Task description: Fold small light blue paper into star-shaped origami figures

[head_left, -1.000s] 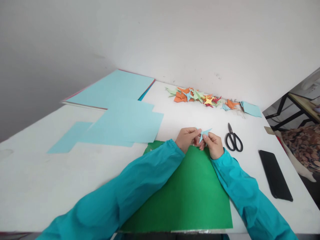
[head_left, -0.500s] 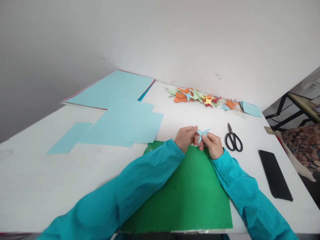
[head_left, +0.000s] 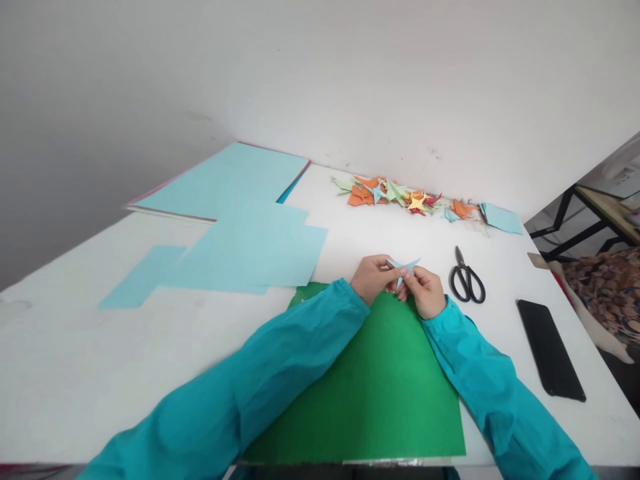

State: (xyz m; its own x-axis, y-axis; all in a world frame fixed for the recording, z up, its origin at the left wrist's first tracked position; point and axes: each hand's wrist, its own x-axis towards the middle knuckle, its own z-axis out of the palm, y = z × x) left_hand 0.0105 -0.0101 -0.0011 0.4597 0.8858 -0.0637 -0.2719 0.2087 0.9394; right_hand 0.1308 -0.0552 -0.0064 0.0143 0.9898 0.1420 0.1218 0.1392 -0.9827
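A small light-blue folded paper piece (head_left: 411, 265) with pointed tips is pinched between both hands above the far edge of a green sheet (head_left: 385, 380). My left hand (head_left: 373, 277) is closed on its left side, the thumb stretched across to its middle. My right hand (head_left: 425, 290) grips it from the right with thumb and fingers together. Fingers cover the paper's lower part. Just right of my right hand lies a pair of black-handled scissors (head_left: 467, 279), tips pointing away.
Light-blue paper sheets (head_left: 255, 247) lie at left before a large paper stack (head_left: 230, 177). Along the wall sit several folded paper figures (head_left: 395, 192) and small blue squares (head_left: 503, 219). A black phone (head_left: 550, 350) lies near the table's right edge.
My left thumb has moved right, across the middle of the folded paper, and its left point now shows above my left hand. My right hand has hardly moved.
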